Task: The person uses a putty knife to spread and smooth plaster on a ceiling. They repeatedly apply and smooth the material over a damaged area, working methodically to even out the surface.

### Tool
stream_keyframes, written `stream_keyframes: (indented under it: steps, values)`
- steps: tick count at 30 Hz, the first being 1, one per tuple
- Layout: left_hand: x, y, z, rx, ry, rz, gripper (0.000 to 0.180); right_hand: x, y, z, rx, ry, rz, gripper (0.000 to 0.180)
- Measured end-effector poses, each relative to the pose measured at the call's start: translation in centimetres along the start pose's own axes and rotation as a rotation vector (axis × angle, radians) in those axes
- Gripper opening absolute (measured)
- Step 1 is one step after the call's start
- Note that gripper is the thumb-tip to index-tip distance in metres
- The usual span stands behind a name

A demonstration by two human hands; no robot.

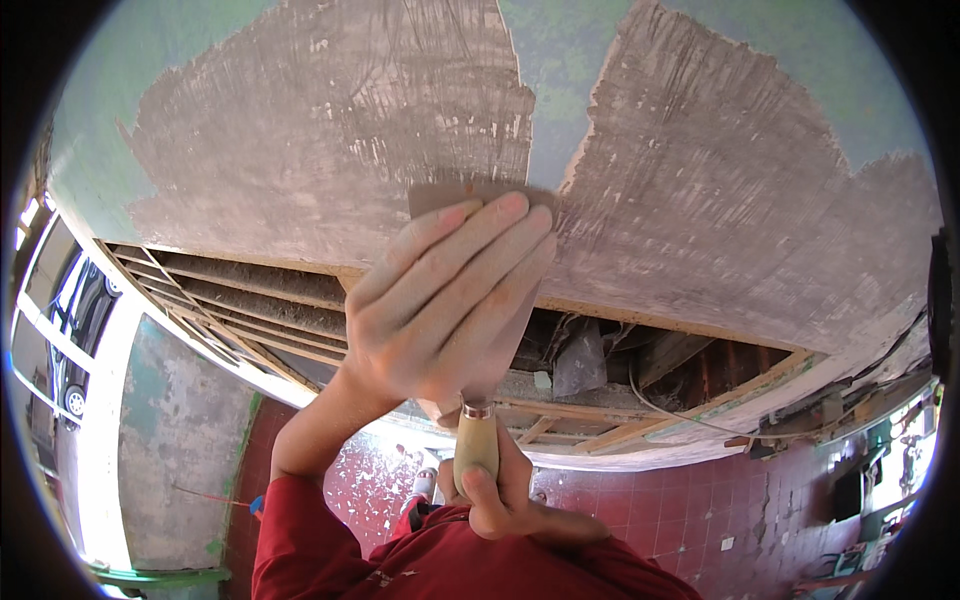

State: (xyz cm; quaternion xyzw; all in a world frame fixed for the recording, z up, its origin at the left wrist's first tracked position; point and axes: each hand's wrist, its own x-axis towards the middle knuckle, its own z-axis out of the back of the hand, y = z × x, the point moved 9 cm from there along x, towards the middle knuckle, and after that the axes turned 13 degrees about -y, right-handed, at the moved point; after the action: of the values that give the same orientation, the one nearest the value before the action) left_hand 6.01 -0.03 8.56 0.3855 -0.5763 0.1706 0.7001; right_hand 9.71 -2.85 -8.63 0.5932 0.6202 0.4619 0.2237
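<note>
holds a scraper (477, 440) between both hands, with a long axis from 6 o'clock at the pale handle to 12 o'clock at the broad blade (432, 198). meets, or all but meets, a patchy panel (350, 130) at the blade's far edge; too blurred there to be sure. lies nearest to that edge with the left hand (450, 300), spread over the blade with fingers straight, side by side and aimed at about 1 o'clock. leaves a dark strip of blade in view just past those fingertips, towards 12. cannot tell of any pinch from the left thumb, hidden from sight. grips the handle with the right hand (505, 490), fingers closed around it, at 6 o'clock from the left. has a narrow strip of green paint (555, 110) at 1 o'clock from the blade, near its right corner, between two scraped brownish-grey areas of panel. shows wooden slats (240, 290) at 9 o'clock from the left hand, and crumpled clear plastic (580, 360) in a dark gap at 4.
</note>
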Motion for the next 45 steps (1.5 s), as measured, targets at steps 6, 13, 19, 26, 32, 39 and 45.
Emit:
stream_keyframes:
  steps: [6,13,19,26,32,39,45]
  values:
    - [0.7,-0.2,0.2,0.015,-0.037,0.026,0.023,0.0,1.6,0.3,-0.042,-0.028,0.096,0.051]
    - [0.0,-0.5,0.0,0.025,0.006,0.008,0.022,-0.6,1.5,0.8,0.025,-0.078,0.099,0.051]
    - [2.1,0.1,0.2,0.004,-0.052,0.061,0.020,1.0,3.4,0.2,-0.086,-0.048,0.218,0.055]
    - [0.0,-0.6,0.1,0.032,0.006,0.054,0.021,-0.5,1.9,1.2,0.001,-0.065,0.096,0.053]
    - [2.4,0.4,0.0,0.000,-0.114,0.004,0.022,1.3,3.8,0.1,-0.036,-0.052,0.162,0.057]
    - [0.3,-0.4,0.3,0.018,0.008,0.057,0.025,-0.6,2.3,1.0,-0.080,-0.130,0.084,0.060]
    - [2.3,0.5,0.3,-0.004,-0.152,-0.019,0.027,1.3,4.9,-0.6,-0.065,-0.062,0.186,0.057]
